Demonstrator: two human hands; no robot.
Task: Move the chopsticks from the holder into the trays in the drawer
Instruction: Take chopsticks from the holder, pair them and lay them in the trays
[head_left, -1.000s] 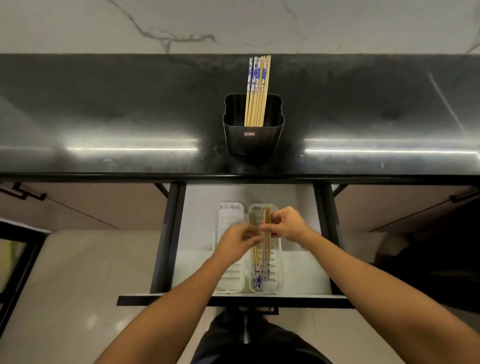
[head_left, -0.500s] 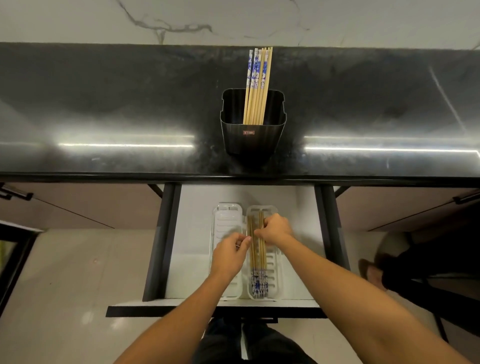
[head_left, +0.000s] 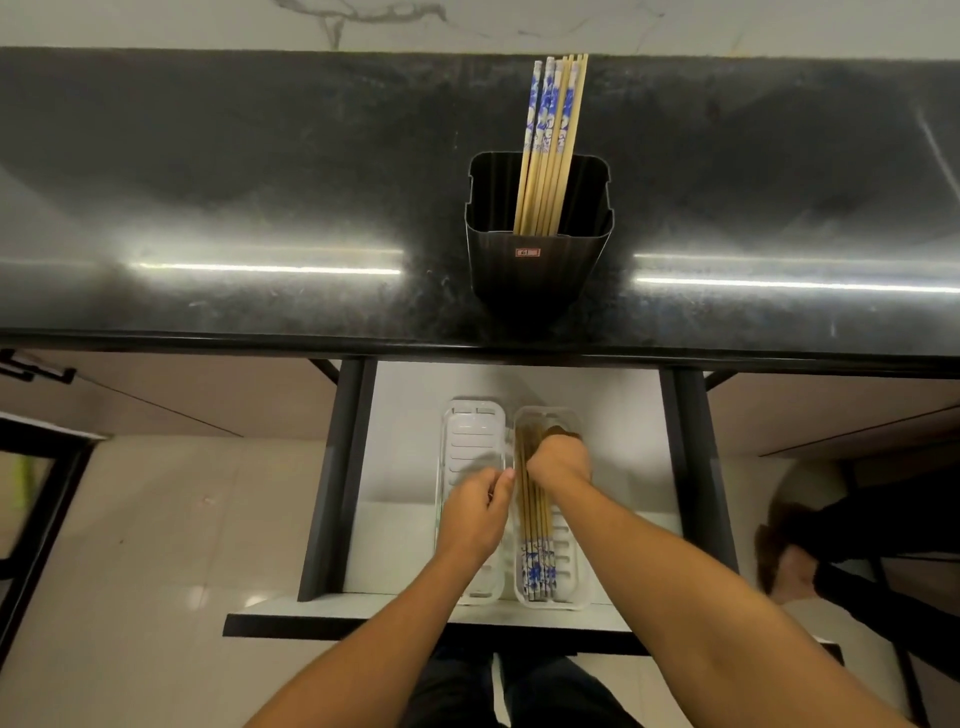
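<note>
**Two hands at the drawer trays**

Two clear trays sat side by side in the open drawer (head_left: 613, 415) below the black counter (head_left: 260, 182). The right tray (head_left: 574, 582) held a bundle of chopsticks (head_left: 535, 519), blue-patterned ends nearest the person. The right hand (head_left: 558, 460) was curled over their far ends; whether it pinched them could not be told. The left hand (head_left: 475, 514) hovered loosely curled over the left tray (head_left: 472, 431), fingertips just beside the bundle. More chopsticks (head_left: 550, 140) stood in the black holder (head_left: 537, 275) on the counter.
</note>
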